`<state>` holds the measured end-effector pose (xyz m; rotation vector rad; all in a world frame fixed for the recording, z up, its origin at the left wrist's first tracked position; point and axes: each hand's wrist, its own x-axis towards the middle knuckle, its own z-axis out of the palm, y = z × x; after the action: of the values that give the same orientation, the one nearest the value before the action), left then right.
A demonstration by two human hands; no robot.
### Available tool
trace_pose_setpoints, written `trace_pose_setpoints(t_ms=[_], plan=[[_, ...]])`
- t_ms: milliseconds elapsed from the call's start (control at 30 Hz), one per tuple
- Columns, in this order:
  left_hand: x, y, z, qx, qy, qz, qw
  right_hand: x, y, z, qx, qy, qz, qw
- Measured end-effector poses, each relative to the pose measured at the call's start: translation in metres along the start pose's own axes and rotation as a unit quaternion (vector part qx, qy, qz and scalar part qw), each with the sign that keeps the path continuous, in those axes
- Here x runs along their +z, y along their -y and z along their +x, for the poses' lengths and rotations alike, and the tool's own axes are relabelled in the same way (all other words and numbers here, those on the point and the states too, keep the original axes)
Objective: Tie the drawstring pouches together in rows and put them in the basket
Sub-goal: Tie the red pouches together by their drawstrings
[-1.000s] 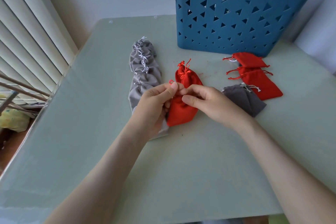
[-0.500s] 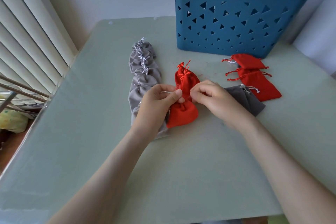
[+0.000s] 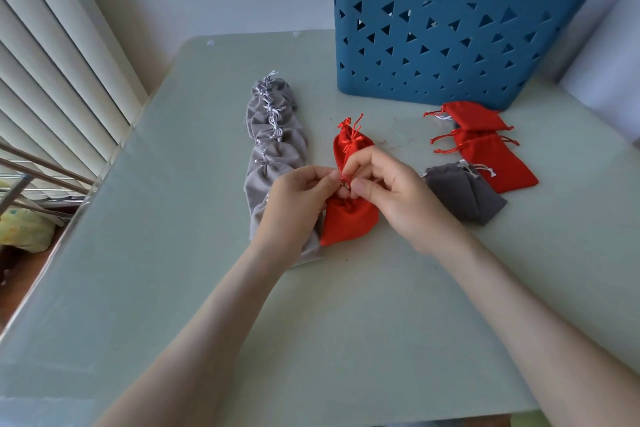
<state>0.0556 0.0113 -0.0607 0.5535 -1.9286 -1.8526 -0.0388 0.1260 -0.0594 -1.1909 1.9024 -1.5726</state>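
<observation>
Two red drawstring pouches lie end to end mid-table: the near red pouch [image 3: 349,220] and the far red pouch [image 3: 348,147]. My left hand [image 3: 298,204] and my right hand [image 3: 391,194] meet where they join, and both pinch the red drawstring [image 3: 344,178] there. A row of several grey pouches [image 3: 273,146], tied together, lies just left of my left hand. A dark grey pouch [image 3: 464,196] and two loose red pouches [image 3: 485,146] lie at the right. The blue basket [image 3: 450,55] stands behind them.
The pale green table [image 3: 207,288] ends in a left edge beside white window blinds [image 3: 52,80]. A metal rack [image 3: 31,163] and a yellow-green bundle [image 3: 20,230] sit below the table's left edge. A white wall backs the table.
Both hands have drawn closer together over the join of the two red pouches, fingertips now almost touching on the drawstring. The near red pouch has shifted slightly.
</observation>
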Motion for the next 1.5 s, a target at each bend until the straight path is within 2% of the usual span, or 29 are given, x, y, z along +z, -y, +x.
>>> trace_pose_setpoints(t_ms=[267,433,633,700,800,867,1133,1267,1500], plan=[[0.0016,-0.0006,-0.0013,0.011,-0.015,0.075,0.997,0.0026,-0.0024,0.0005,-0.001,-0.028,-0.082,0.996],[0.0029,-0.0018,-0.0023,0.01,0.001,0.078,0.997,0.0022,-0.0039,0.0017,0.0,-0.061,-0.059,0.996],[0.0009,0.0029,-0.0031,0.056,0.021,0.099,0.993,0.0043,-0.0064,0.0017,-0.012,-0.091,-0.04,0.995],[0.0008,0.0047,-0.0012,0.046,0.021,0.07,0.996,0.0044,-0.0064,0.0024,-0.01,-0.093,-0.035,0.995],[0.0012,0.0061,0.0016,-0.005,0.019,-0.013,1.0,0.0033,-0.0066,0.002,-0.012,-0.085,-0.021,0.996],[0.0014,0.0053,0.0012,-0.009,0.01,-0.027,1.0,0.0033,-0.0054,0.0014,-0.014,-0.073,-0.018,0.997],[0.0015,-0.0004,-0.0059,0.075,0.01,0.026,0.997,0.0,-0.0018,0.0033,0.056,0.024,0.032,0.998],[0.0019,0.0032,-0.0063,0.101,-0.03,0.098,0.99,-0.0014,-0.0015,0.0035,0.076,0.016,0.028,0.997],[0.0015,0.0018,-0.0047,0.113,-0.07,0.107,0.985,0.0001,-0.0016,0.0038,0.085,0.027,0.064,0.994]])
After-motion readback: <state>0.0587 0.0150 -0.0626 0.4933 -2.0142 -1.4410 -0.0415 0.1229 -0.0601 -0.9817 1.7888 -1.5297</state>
